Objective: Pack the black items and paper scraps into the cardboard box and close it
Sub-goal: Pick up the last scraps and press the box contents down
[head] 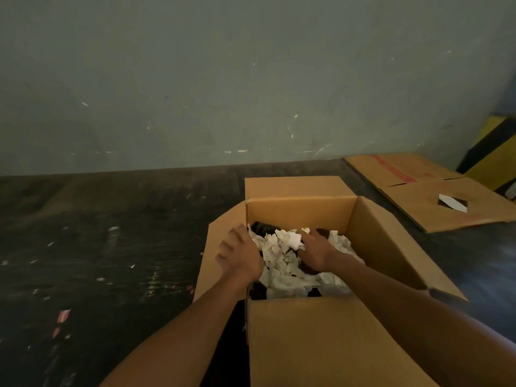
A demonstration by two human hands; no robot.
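Head view: open cardboard box on a dark floor, all four flaps raised or splayed outward. Its longer side appears to run from the viewer toward the wall. No print is visible on it.

Contents: white paper scraps heaped across the inside; black items showing in patches at the far left corner and beneath the paper near the front edge.

Left hand: at the left rim where the left flap meets the wall of the box, fingers curled over that edge, gripping it.

Right hand: inside the box, palm down on the scraps, fingers spread and pressing; whether they pinch any paper cannot be told.

Second box: closed, to the right and apart, with a red band of print too blurred to read and a white slip in the gap between its flaps.

Small pale and red scraps lie scattered on the floor.
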